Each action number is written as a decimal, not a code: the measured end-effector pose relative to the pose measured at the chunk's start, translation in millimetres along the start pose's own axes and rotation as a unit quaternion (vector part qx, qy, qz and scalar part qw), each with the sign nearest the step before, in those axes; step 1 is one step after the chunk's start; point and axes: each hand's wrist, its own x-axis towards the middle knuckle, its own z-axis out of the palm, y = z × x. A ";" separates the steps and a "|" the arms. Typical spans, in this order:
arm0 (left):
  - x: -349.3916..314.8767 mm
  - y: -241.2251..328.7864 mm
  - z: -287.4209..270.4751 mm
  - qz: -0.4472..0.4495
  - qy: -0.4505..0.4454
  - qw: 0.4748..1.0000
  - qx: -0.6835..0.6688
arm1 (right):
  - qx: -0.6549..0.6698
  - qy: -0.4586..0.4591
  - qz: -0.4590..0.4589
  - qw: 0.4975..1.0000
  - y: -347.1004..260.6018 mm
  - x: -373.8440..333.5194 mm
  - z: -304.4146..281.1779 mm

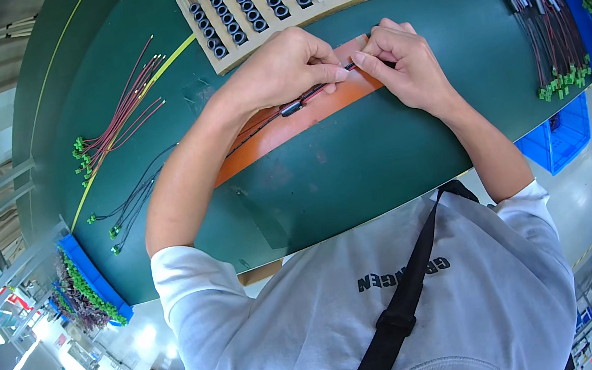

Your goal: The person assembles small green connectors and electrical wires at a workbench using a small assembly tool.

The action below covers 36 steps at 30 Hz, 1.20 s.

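Note:
Over the middle of the green table, my left hand (294, 66) pinches a thin red and black cable (312, 94) between thumb and fingers. My right hand (404, 65) is closed on the same cable a short way to the right, its fingers partly hiding the end. A small black cylinder (291, 108), like a ferrite core, sits around the cable left of my hands. Beneath both hands lies a long orange strip (260, 149), set slantwise on the table. The cable's left part runs along this strip and passes behind my left forearm.
A cardboard tray (223, 64) with rows of black cores stands at the far side. Red wires (121, 117) and black wires (136, 199) with green connectors lie left. Bundled cables (533, 19) with cores lie right. Blue bins (568, 136) sit past the table's right and left edges.

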 end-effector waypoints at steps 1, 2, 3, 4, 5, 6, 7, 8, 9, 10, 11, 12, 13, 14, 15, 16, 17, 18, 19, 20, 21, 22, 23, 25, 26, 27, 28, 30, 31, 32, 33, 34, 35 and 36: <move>-1.4 -0.2 2.3 -0.021 0.012 1.000 -0.020 | 0.003 0.002 -0.008 1.000 0.7 0.3 0.2; -2.4 -1.1 4.4 -0.042 0.025 0.998 -0.040 | 0.007 0.002 -0.007 1.000 1.0 -0.7 1.0; 0.5 -0.9 7.3 -0.046 0.046 0.997 -0.032 | 0.022 0.000 -0.001 1.000 0.7 -1.3 0.5; 4.2 0.0 8.7 -0.048 0.051 0.997 -0.032 | 0.037 -0.002 0.004 0.999 0.1 -1.0 0.0; 7.6 1.1 9.7 -0.045 0.065 0.997 -0.021 | 0.037 -0.006 -0.001 0.999 0.2 2.4 -1.2; 8.4 4.0 10.4 -0.041 0.074 0.996 -0.009 | 0.020 0.007 0.011 1.000 0.1 4.9 -2.1; 6.9 7.9 10.0 -0.025 0.074 0.997 -0.008 | 0.002 0.021 0.023 1.000 -1.7 5.7 -2.8; 2.8 6.8 13.3 -0.022 0.075 0.997 -0.008 | -0.001 0.021 0.022 1.000 -4.5 3.1 -0.6; 0.0 3.7 15.4 -0.016 0.084 0.996 -0.010 | -0.026 0.018 0.000 1.000 -4.6 3.5 2.8; -1.9 0.4 18.1 -0.007 0.090 0.996 -0.012 | -0.052 0.017 -0.017 0.998 -4.1 2.2 7.0; -3.5 -3.0 20.6 0.003 0.105 0.994 -0.007 | -0.061 0.020 -0.006 0.998 -0.5 2.8 12.7; -5.9 -3.1 21.0 0.008 0.103 0.995 -0.007 | -0.065 0.024 -0.005 0.998 -0.7 3.5 14.8; -7.3 -3.8 20.7 0.028 0.108 0.994 -0.001 | -0.042 0.029 0.006 0.999 -0.7 4.2 16.5; -7.5 -4.6 21.6 0.047 0.112 0.993 0.005 | -0.018 0.033 0.018 0.999 -0.2 4.2 16.7; -8.9 0.8 22.0 0.031 0.107 0.994 0.014 | -0.019 0.035 0.021 0.999 -0.1 4.1 15.5; -8.3 3.0 22.6 0.030 0.103 0.994 0.013 | -0.010 0.025 0.027 0.999 0.3 4.2 13.7; -6.8 4.0 23.3 0.025 0.106 0.994 0.001 | 0.000 0.015 0.033 0.999 1.4 4.1 12.0; -6.1 4.9 22.9 0.018 0.110 0.994 -0.010 | 0.003 0.016 0.037 0.999 1.2 4.5 10.7; -5.0 5.5 22.4 0.014 0.106 0.994 -0.010 | 0.008 0.016 0.037 0.999 0.7 4.4 9.2; -3.6 5.7 22.0 0.013 0.102 0.994 -0.037 | 0.014 0.016 0.037 0.999 0.3 4.0 8.2; -2.3 6.1 21.3 0.012 0.099 0.993 -0.064 | 0.018 0.016 0.040 0.999 -1.1 4.9 7.2; -2.3 4.2 22.1 0.008 0.097 0.993 -0.064 | 0.021 0.013 0.040 0.999 -3.5 6.0 6.8; -3.7 0.7 23.9 -0.007 0.107 0.993 -0.051 | 0.023 0.011 0.039 0.999 -4.5 6.1 6.9; -2.1 1.6 27.5 -0.041 0.141 0.987 -0.060 | 0.022 0.021 0.029 0.999 -2.7 6.8 10.1; 1.8 2.5 23.7 -0.043 0.147 0.987 -0.058 | 0.016 0.031 0.019 0.999 -2.8 9.2 11.6; 1.9 2.9 18.2 -0.013 0.125 0.992 -0.031 | 0.020 0.030 0.020 0.999 -4.8 8.5 13.4; 0.1 3.5 14.1 0.016 0.111 0.994 -0.006 | 0.018 0.031 0.027 0.999 -2.2 10.1 10.5; -12.8 2.5 11.0 0.005 0.080 0.995 -0.057 | 0.011 0.030 0.028 0.999 -1.6 7.1 7.3; -24.1 3.3 13.8 0.033 0.155 0.986 -0.054 | 0.008 0.040 0.024 0.999 -0.4 6.2 8.8; -36.2 1.9 16.0 0.061 0.229 0.970 -0.050 | 0.005 0.050 0.019 0.999 0.0 6.4 9.7; -53.0 -12.2 14.0 0.042 0.205 0.978 -0.019 | 0.000 0.052 0.016 0.999 -0.3 5.4 9.2; -65.4 -16.6 20.2 0.046 0.209 0.977 -0.017 | 0.005 0.051 0.022 0.998 -1.8 5.8 10.3; -77.4 -19.1 27.6 0.050 0.244 0.968 0.029 | 0.010 0.050 0.029 0.998 -2.8 6.8 10.9; -86.6 -22.2 35.7 0.051 0.280 0.956 0.072 | 0.006 0.048 0.026 0.998 -3.9 6.4 12.0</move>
